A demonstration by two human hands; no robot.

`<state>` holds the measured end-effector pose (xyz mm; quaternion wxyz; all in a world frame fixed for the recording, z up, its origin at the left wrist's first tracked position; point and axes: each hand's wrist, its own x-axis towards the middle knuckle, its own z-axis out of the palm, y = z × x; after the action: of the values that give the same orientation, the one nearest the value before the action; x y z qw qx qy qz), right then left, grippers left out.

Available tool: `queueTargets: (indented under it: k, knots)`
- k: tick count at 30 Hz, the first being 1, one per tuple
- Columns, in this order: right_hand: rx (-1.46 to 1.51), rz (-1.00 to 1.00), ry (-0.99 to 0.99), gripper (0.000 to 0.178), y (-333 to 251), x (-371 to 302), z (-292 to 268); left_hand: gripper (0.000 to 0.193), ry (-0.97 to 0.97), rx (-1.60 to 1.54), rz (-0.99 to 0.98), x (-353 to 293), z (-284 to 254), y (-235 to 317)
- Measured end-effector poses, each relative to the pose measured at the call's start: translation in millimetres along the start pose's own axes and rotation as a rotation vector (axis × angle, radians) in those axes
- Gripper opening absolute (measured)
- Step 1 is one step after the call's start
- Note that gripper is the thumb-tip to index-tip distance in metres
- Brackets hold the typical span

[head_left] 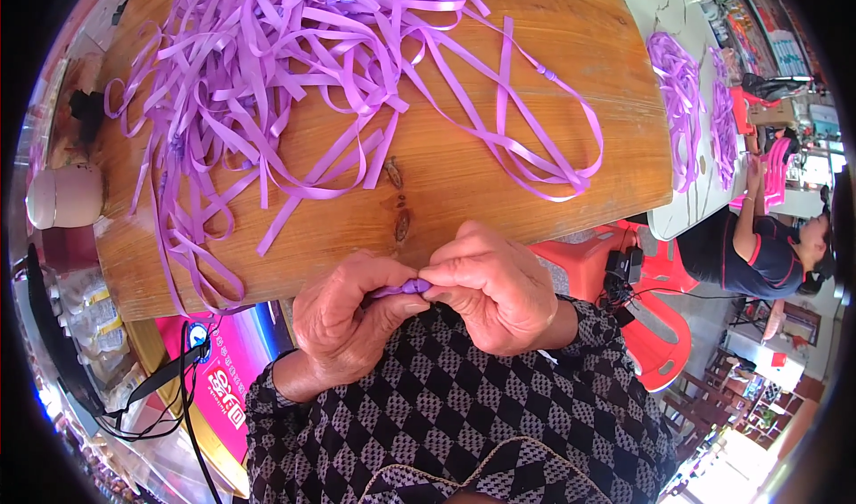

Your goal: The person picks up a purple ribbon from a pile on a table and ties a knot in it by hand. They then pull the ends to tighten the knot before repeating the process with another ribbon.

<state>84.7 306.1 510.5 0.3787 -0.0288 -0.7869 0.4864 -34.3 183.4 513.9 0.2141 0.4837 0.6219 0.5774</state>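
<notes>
My left hand [352, 317] and my right hand [495, 286] meet just below the near edge of a wooden table [464, 174]. Both pinch a small piece of purple ribbon [408, 286] between thumbs and fingertips; only a short bit shows between the fingers. A big loose tangle of purple ribbon strips [285, 67] lies spread over the tabletop beyond my hands, with one long loop [553, 139] trailing toward the right edge. My forearms wear black-and-grey checked sleeves.
A second white table [695, 103] at right carries more purple ribbon, and a person in a dark shirt [767, 254] sits beside it. Red plastic stools [651, 326] stand at my right. A cream cup [62, 196] and black cables [169, 388] are at left.
</notes>
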Motion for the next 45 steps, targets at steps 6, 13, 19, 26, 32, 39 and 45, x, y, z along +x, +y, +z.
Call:
queueTargets:
  k: [6, 13, 19, 26, 32, 39, 45]
  knots:
    - [0.011, 0.036, -0.045, 0.018, 0, 0, -1, 0.024, -0.036, 0.053, 0.047, 3, -8, 1]
    - [0.095, 0.081, -0.117, 0.019, 3, -1, -4, 0.022, -0.078, 0.047, 0.103, 2, -11, -4]
    - [0.047, 0.072, -0.092, 0.017, -1, 1, -7, 0.021, -0.062, 0.03, 0.16, 5, -10, -5]
    - [0.049, 0.068, -0.071, 0.016, -1, 3, -10, 0.024, 0.025, -0.033, 0.044, -7, -9, -10]
    - [0.098, 0.086, -0.086, 0.017, -2, 3, -7, 0.023, 0.027, -0.115, 0.072, -9, -6, -11]
    - [0.107, 0.078, -0.092, 0.018, -4, 2, -6, 0.023, 0.04, -0.108, 0.084, -9, -3, -12]
    - [0.095, 0.065, -0.089, 0.017, -3, 3, -7, 0.024, 0.027, -0.064, 0.078, -6, -3, -8]
